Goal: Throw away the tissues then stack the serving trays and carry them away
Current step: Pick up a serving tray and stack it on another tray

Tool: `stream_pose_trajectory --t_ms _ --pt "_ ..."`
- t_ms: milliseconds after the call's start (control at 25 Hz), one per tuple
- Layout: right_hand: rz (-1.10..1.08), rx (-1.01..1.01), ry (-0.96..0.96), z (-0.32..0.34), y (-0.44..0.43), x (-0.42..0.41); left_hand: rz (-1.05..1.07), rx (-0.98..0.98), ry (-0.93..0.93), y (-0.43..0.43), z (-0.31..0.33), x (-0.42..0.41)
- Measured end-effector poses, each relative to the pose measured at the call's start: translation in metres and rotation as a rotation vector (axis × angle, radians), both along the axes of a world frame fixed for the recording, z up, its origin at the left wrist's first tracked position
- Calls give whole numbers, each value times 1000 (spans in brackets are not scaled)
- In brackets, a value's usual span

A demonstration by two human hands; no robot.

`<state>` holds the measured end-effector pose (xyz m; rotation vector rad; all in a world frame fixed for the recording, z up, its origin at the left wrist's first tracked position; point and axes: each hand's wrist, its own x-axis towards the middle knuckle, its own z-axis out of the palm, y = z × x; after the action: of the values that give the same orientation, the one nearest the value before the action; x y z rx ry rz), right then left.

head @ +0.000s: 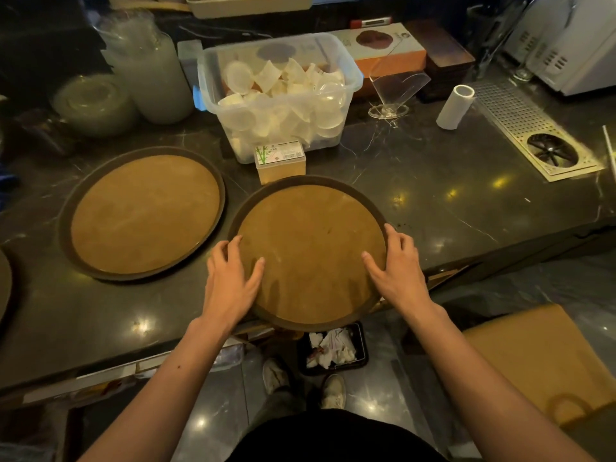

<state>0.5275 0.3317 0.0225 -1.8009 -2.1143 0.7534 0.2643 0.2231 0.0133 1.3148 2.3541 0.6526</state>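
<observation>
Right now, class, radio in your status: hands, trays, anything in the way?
Both hands gripping near tray, left hand, right hand. Tissues in bin below. Second tray lies apart, unstacked. Small box touches held tray's far rim.

2 trays side by side

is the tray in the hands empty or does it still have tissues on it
Empty. The tray held by the left hand and right hand shows only its bare brown surface; crumpled tissues lie in the bin below.
</observation>
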Motion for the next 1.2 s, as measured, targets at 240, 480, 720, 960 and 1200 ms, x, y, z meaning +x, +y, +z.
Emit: stream_pose_trajectory --t_ms 240,480,720,960,1200 --pt "-152 -66 -42 -13 10 -9 -1 -91 -79 9 -14 -20" --pt "-162 -152 -91 -27 20 -3 127 -134 -185 19 -24 -24" --pt "-205 -240 2 -34 40 1 225 -182 -242 37 -31 -24" --pt "-271 -154 116 -35 43 4 332 -50 -207 37 -24 -18" --pt "-224 -7 241 -23 32 18 400 101 -184 16 -1 5"
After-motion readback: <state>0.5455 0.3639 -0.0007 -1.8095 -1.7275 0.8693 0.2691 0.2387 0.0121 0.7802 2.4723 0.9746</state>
